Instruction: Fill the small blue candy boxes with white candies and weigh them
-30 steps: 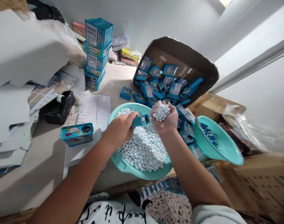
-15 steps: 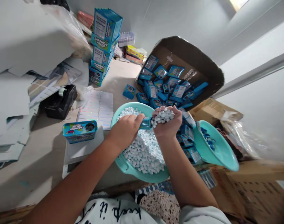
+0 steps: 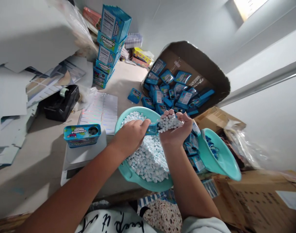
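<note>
My left hand [image 3: 132,136] grips a small blue candy container [image 3: 152,128] lying on its side, largely covered by my fingers. Its far end meets the heap of small white candies [image 3: 169,124] in my right hand [image 3: 176,134], which is cupped palm up with curled fingers. Both hands are above a turquoise bowl [image 3: 154,187] filled with many more white candies [image 3: 146,161]. To the left, a blue "Caramelo Macizo" tin [image 3: 82,132] with a round dark hole in its top stands on a white scale [image 3: 99,147].
An open cardboard box [image 3: 201,61] full of blue containers [image 3: 184,98] lies behind the bowl. At right, a second turquoise bowl [image 3: 225,161] holds blue caps. Stacked display boxes [image 3: 106,51], a label sheet [image 3: 100,111] and a black tape dispenser [image 3: 62,103] are at left.
My right hand's fingers have opened out a little and the candy heap has spread across the palm. My left hand keeps its hold on the blue container. The view has shifted slightly.
</note>
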